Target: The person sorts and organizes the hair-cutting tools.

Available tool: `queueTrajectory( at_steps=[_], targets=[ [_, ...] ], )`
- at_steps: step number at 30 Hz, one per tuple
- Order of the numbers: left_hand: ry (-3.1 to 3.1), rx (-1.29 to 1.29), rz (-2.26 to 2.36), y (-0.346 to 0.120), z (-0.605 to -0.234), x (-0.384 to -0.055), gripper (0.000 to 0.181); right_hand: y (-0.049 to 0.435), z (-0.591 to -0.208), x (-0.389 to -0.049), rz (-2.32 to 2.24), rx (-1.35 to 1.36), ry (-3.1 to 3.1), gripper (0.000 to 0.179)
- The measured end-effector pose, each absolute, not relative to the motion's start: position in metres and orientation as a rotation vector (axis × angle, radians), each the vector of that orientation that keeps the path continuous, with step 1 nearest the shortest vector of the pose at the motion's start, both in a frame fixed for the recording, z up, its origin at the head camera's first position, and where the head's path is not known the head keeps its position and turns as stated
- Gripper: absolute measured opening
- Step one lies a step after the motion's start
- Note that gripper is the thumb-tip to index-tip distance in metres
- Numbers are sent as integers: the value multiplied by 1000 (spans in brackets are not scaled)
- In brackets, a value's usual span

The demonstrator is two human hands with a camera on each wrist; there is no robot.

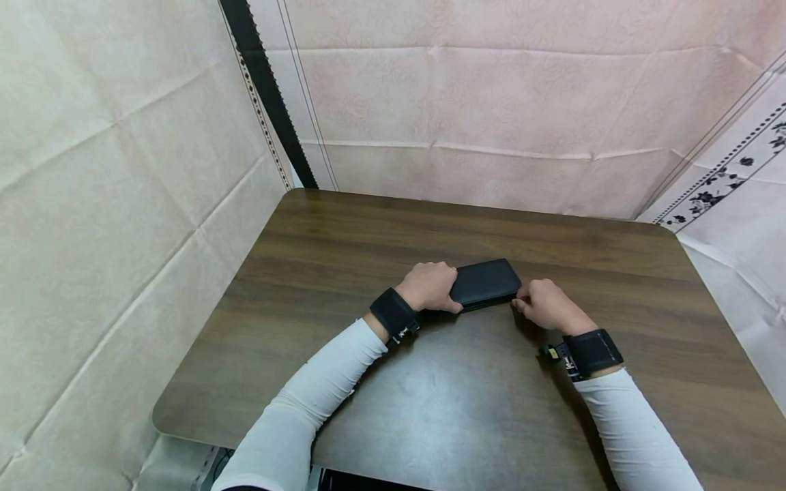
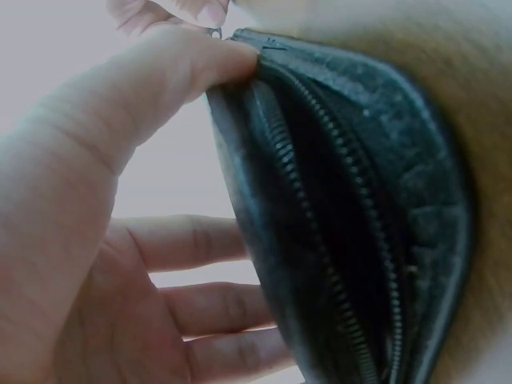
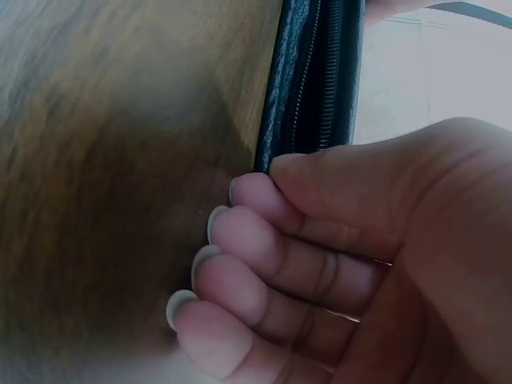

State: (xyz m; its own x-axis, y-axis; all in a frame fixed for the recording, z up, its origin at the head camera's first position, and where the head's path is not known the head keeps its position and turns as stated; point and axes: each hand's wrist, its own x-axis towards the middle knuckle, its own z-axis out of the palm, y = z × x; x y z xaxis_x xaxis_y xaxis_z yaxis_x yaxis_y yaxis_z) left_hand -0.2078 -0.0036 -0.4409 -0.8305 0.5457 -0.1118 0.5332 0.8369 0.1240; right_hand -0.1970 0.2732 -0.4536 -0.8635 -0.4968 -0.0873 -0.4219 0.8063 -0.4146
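A black zip wallet point(image 1: 486, 281) lies over the brown table, its zipper side facing me. At its left end my left hand point(image 1: 428, 286) grips it, thumb on the near edge and fingers across the far face. The left wrist view shows the zipper teeth point(image 2: 352, 172) parted along a dark opening. My right hand point(image 1: 548, 305) is at the right corner, its thumb and index finger pinching the zipper pull point(image 2: 216, 34), which is mostly covered by the fingertips. Its other fingers point(image 3: 232, 288) are curled beside the wallet, close over the table.
The wood-grain table point(image 1: 295, 286) has rounded corners and reaches to pale patterned cloth hangings point(image 1: 522, 102) at the back and sides. A dark gap point(image 1: 270, 95) stands between two hangings at the back left. Both wrists wear black straps with small cameras.
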Motion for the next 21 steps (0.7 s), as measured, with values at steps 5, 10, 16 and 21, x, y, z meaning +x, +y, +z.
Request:
queueTrajectory(
  at_steps=[5,10,16,21],
  targets=[
    [2869,846,131,-4,-440,-208,59,273,-454,-198,-564,-746,2795,35],
    [2859,841,131,-4,-440,-208,59,273,-454,-197,-558,-777,2790,35],
    [2865,849,128,-4,-440,-207,58,271,-454,-196,-562,-828,2789,36],
    [2866,850,129,-4,-439,-206,58,270,-454,-197,-549,-836,2794,36]
  ],
)
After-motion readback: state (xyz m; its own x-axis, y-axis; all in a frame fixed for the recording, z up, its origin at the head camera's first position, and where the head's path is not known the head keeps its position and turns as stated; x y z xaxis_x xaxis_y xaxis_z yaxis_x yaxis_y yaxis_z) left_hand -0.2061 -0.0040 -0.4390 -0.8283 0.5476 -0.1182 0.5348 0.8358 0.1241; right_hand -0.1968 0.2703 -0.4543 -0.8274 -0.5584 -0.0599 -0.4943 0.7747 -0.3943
